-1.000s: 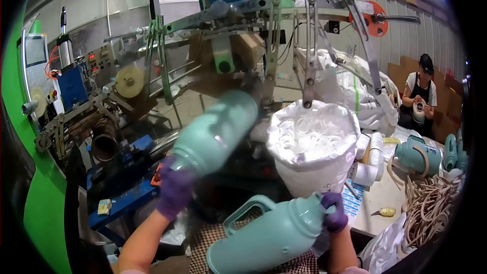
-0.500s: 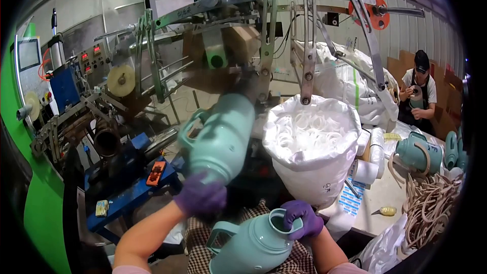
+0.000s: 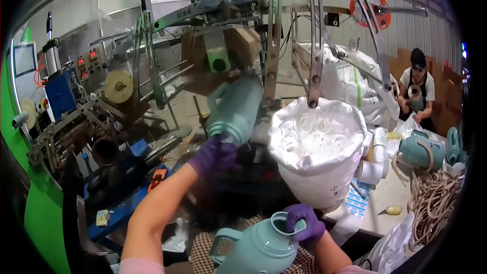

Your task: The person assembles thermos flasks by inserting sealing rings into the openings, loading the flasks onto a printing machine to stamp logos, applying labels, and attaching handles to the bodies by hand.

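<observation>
My left hand (image 3: 215, 156), in a purple glove, is closed round the neck of a teal thermos flask body (image 3: 237, 106). That body tilts away from me, its base up by the machine's metal arms and its side handle to the left. In my lap lies a second teal thermos flask body (image 3: 258, 248) with its open mouth up and a handle on its left. My right hand (image 3: 304, 223), gloved in purple too, grips the rim of that mouth, with some fingers inside the opening.
A white sack (image 3: 314, 172) full of white rings stands ahead to the right. Metal linkage arms (image 3: 271, 45) hang overhead. A blue bench (image 3: 122, 208) is at left. A worktable (image 3: 378, 193) at right bears rolls, a bundle of beige straps (image 3: 436, 198) and thermos bodies. A co-worker (image 3: 418, 86) sits beyond.
My left hand has carried its thermos body forward and up, toward the machine. My right hand stays on the rim of the other body, which sits slightly lower in view.
</observation>
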`<action>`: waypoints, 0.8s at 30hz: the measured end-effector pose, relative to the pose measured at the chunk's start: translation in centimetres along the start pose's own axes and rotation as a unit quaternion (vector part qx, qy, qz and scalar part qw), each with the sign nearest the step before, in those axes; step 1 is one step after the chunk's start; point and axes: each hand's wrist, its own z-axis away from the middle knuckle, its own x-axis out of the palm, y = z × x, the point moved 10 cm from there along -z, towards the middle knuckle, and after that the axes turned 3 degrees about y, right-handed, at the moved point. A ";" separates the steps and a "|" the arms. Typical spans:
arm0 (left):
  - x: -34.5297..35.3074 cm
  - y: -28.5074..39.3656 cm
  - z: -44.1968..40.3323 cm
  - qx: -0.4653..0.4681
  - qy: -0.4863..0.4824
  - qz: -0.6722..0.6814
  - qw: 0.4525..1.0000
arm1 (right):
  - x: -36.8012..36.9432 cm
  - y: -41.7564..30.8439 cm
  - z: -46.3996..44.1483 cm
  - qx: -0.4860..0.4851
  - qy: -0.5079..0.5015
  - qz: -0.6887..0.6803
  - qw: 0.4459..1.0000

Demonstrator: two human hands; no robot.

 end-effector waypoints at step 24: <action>-5.2 11.0 -5.9 -0.354 -0.035 0.607 0.711 | -4.3 -2.0 -3.0 0.114 0.059 0.325 0.937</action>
